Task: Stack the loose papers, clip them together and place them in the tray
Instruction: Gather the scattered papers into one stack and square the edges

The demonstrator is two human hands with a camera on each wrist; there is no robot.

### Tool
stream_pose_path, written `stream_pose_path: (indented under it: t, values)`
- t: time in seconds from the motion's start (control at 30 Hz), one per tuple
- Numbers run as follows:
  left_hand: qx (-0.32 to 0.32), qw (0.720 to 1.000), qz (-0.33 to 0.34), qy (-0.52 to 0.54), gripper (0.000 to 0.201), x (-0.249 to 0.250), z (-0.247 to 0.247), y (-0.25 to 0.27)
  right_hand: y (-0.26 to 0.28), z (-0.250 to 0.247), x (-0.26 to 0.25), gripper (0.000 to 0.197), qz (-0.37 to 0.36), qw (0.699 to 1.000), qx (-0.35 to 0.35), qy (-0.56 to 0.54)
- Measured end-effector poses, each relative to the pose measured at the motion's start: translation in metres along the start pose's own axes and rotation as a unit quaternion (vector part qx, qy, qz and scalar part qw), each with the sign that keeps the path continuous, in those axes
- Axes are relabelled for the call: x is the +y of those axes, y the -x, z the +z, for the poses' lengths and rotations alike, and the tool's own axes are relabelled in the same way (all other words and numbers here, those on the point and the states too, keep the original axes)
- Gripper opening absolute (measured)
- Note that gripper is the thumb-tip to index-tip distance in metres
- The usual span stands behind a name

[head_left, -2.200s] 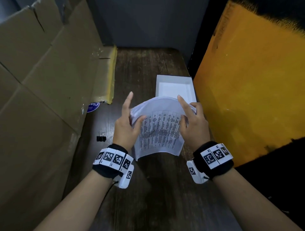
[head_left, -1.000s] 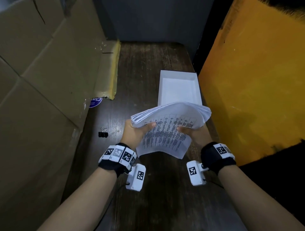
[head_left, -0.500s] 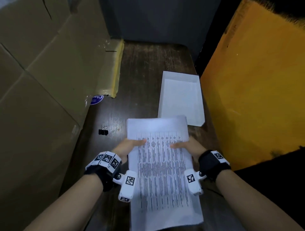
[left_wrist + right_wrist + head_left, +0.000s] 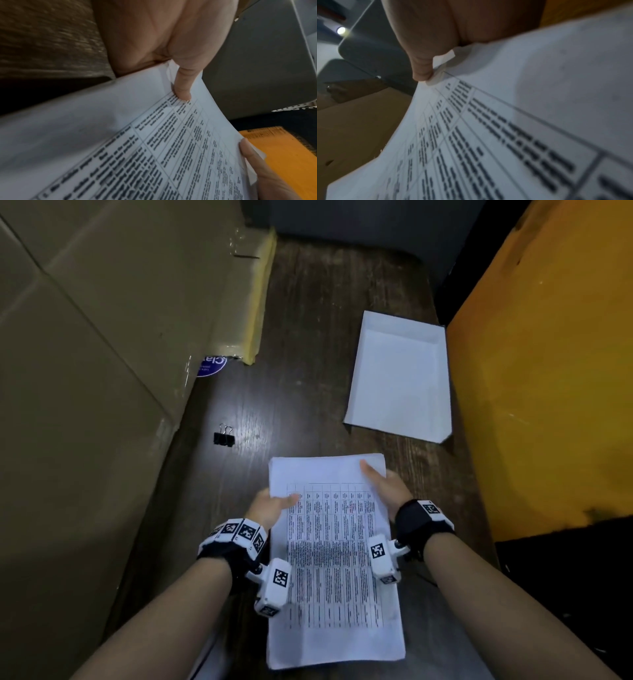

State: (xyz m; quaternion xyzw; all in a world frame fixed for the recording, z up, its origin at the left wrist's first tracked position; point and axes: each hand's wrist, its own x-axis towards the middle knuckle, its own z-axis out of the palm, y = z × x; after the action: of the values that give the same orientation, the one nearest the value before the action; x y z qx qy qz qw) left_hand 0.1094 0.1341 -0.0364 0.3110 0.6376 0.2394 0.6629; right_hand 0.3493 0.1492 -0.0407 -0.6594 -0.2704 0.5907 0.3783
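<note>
A stack of printed papers lies roughly flat over the near part of the dark wooden table, long side pointing away from me. My left hand pinches its left edge, thumb on the top sheet and fingers hidden underneath. My right hand grips the far right corner, with its thumb on top. A black binder clip lies on the table to the left, apart from both hands. The white tray sits beyond the stack at the right.
Tall cardboard boxes wall the left side. An orange panel closes the right side, close to the tray. A grey wall stands at the far end of the table.
The stack was upright and bowed between both hands; it has been lowered flat and drawn toward me. My right hand has slid up to the far right corner.
</note>
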Motion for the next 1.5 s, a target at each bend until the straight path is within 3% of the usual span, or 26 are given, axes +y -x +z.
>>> stream_pose_path:
  t: [0.2,0.4,0.53,0.67,0.77,0.87,1.0,1.1,1.27,1.37,1.5]
  values:
    - [-0.079,0.996,0.012,0.047,0.034,0.016,-0.014,-0.003,-0.008,0.0,-0.002,0.038,-0.004,1.0,-0.027,0.012]
    - [-0.164,0.965,0.099,0.177,0.064,0.04,-0.018,-0.014,-0.004,-0.001,-0.016,0.033,-0.023,0.994,-0.101,-0.018]
    - [-0.175,0.96,0.11,0.192,0.05,0.042,-0.015,-0.016,0.0,-0.003,-0.028,0.039,-0.048,0.982,-0.161,-0.081]
    - [-0.149,0.962,0.105,0.204,0.042,0.037,-0.015,-0.019,0.001,-0.003,-0.03,0.039,-0.075,0.981,-0.156,-0.084]
    - [-0.121,0.965,0.108,0.208,0.035,0.034,-0.011,-0.02,0.0,-0.001,-0.029,0.006,-0.095,0.986,-0.127,-0.057]
    - [-0.082,0.969,0.115,0.201,0.033,0.03,-0.007,-0.02,-0.002,0.001,-0.027,0.02,-0.105,0.989,-0.1,-0.009]
    - [-0.013,0.978,0.135,0.158,0.038,0.029,-0.004,-0.02,-0.001,0.007,-0.03,0.018,-0.115,0.989,-0.091,0.018]
    - [0.019,0.979,0.137,0.148,0.035,0.031,-0.005,-0.018,-0.003,0.01,-0.033,0.036,-0.105,0.99,-0.098,0.007]
    - [0.017,0.982,0.145,0.121,0.039,0.03,-0.012,-0.019,-0.002,0.02,-0.042,0.018,-0.05,0.997,-0.06,-0.005]
    - [0.038,0.987,0.121,0.098,0.018,0.021,-0.017,-0.013,-0.007,0.025,-0.043,0.025,-0.035,0.998,-0.059,-0.009]
    - [0.108,0.985,0.118,0.059,0.023,0.004,-0.032,-0.01,-0.02,0.05,-0.048,0.034,-0.054,0.989,-0.069,0.116]
